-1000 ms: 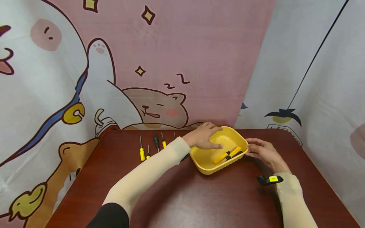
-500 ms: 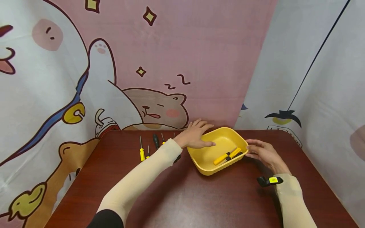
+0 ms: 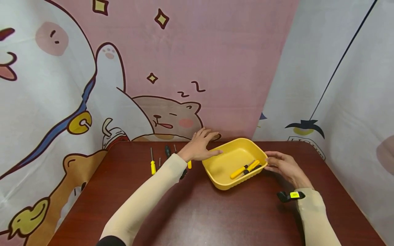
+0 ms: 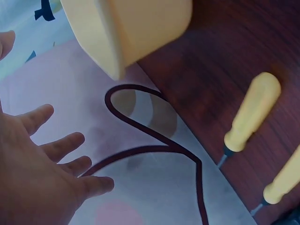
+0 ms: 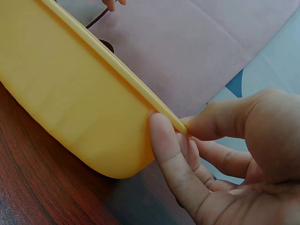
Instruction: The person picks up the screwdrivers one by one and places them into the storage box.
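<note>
A yellow plastic basin [image 3: 218, 169] stands on the table, with several yellow-and-black screwdrivers [image 3: 238, 171] lying at its right end. At the basin's right corner my right hand [image 3: 284, 165] pinches the rim; the right wrist view shows the thumb and fingers [image 5: 166, 140] on either side of the edge. My left hand [image 3: 198, 147] hovers at the left of the basin, fingers spread, holding nothing. Below and left of that hand, more screwdrivers lie in a row, among them a yellow one [image 3: 153, 167] and a dark-handled one [image 3: 167, 151]. Two yellow handles [image 4: 253, 112] show in the left wrist view.
The dark red-brown wooden table [image 3: 200, 218] ends at a cartoon-printed cloth [image 3: 231, 68] hanging close behind it. Another cloth panel [image 3: 354, 102] hangs along the right side. My left forearm partly covers the screwdriver row.
My left hand has moved left, from above the basin's inside to its left side, uncovering the left rim. The right hand stays on the rim, and the basin has hardly moved.
</note>
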Motion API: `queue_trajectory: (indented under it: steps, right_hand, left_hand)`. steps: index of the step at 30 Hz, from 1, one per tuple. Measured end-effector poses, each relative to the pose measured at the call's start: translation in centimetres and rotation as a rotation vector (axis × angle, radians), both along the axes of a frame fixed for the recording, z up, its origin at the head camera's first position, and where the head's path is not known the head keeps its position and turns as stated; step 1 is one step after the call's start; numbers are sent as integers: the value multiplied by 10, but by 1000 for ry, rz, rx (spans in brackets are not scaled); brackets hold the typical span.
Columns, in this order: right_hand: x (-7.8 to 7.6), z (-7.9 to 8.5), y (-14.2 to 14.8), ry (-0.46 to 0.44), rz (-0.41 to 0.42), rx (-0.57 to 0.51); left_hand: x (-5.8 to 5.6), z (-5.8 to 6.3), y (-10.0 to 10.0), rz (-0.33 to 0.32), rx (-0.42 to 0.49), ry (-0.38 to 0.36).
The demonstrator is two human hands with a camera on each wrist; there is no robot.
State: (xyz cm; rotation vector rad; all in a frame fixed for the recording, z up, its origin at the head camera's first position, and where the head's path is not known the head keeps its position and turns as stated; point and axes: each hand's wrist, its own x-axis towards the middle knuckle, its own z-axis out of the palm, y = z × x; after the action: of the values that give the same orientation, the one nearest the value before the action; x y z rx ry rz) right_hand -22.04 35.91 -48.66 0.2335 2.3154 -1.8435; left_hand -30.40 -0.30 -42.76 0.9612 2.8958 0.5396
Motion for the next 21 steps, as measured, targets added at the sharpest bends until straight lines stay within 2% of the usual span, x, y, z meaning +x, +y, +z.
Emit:
queue_trajectory:
  steps: [8, 21]
  right_hand:
    - [-1, -1, 0, 2, -7, 1]
    - [1, -1, 1, 24, 1, -26]
  left_hand:
    - [-1, -7, -17, 72, 20, -3]
    - [3, -19, -46, 168, 12, 11]
